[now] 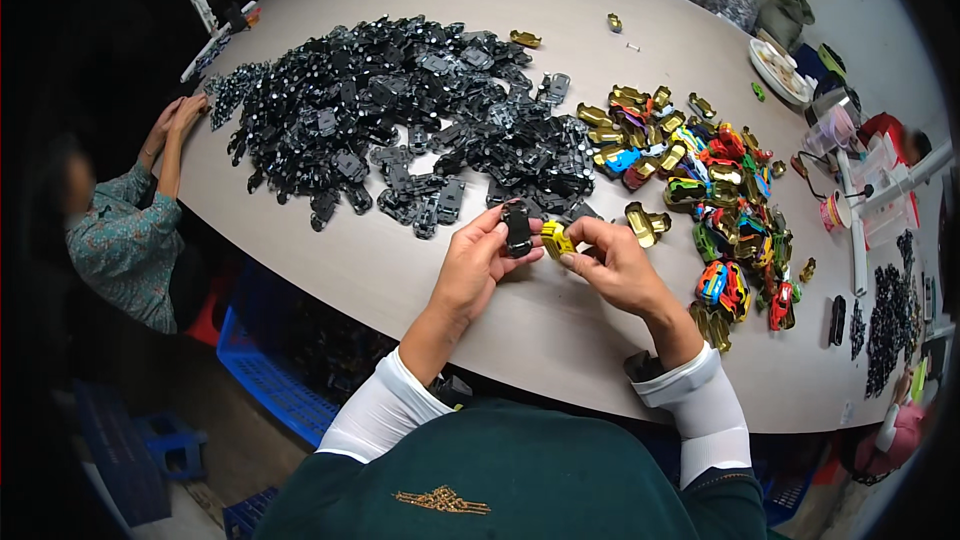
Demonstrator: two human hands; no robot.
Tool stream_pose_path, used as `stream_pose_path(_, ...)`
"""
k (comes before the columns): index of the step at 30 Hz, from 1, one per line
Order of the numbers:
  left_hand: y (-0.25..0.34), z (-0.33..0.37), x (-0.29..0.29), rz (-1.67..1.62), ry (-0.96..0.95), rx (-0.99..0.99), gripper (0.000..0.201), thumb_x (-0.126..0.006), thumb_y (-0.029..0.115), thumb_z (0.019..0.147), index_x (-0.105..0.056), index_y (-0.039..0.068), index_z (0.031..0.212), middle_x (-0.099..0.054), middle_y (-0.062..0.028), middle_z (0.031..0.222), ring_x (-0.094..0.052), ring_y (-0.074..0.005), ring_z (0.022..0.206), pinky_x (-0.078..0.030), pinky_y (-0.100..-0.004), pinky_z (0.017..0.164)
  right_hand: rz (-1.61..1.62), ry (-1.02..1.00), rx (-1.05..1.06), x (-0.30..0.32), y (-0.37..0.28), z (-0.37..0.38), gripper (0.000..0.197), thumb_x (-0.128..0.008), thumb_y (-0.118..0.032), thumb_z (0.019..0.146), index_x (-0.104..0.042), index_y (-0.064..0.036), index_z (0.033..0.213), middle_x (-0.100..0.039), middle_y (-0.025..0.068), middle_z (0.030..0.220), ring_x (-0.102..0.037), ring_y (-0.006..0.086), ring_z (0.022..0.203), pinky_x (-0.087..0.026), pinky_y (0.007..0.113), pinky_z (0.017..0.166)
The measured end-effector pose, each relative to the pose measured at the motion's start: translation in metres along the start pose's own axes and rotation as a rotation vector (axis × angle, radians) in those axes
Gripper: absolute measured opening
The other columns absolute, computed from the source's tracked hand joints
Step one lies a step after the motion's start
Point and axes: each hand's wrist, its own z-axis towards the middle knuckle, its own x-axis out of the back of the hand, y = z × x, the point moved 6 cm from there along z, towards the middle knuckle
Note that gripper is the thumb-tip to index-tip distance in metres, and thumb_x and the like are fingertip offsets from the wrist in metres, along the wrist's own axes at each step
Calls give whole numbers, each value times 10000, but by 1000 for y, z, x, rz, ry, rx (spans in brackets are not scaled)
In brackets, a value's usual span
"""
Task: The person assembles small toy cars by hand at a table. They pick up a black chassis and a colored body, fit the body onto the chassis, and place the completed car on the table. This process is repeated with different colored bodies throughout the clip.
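The left hand [478, 262] pinched a matte black chassis [518, 228], long axis seemingly upright; the right hand [612, 262] gripped a glossy yellow car shell [556, 238].

black toy car chassis [518, 228] | upright, pinched | yellow car shell [556, 239] | tilted, just beside

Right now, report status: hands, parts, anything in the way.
Left hand holds black chassis. Right hand holds yellow car shell. Parts close together above table. Black pile beyond, coloured shells right; nothing between.
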Motion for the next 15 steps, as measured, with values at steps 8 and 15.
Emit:
stream_pose_path(8,-8,-5,-20,138,-20,12,374,-569,65,943,-474,-6,1298,-647,-84,1104,-650,-153,971,-573,-324,815,398,27,64,-5,11,5,314,-698,-94,846,-582,15,1117,-645,8,892,-567,51,724,-477,219,675)
stream_pose_path(15,-4,-6,-21,100,0,40,368,-631,26,890,-501,-9,1233,-648,-118,1070,-663,-191,947,-599,-328,762,448,178,121,-3,19,4,298,-700,-78,835,-584,3,1097,-643,15,880,-541,14,705,-446,174,608)
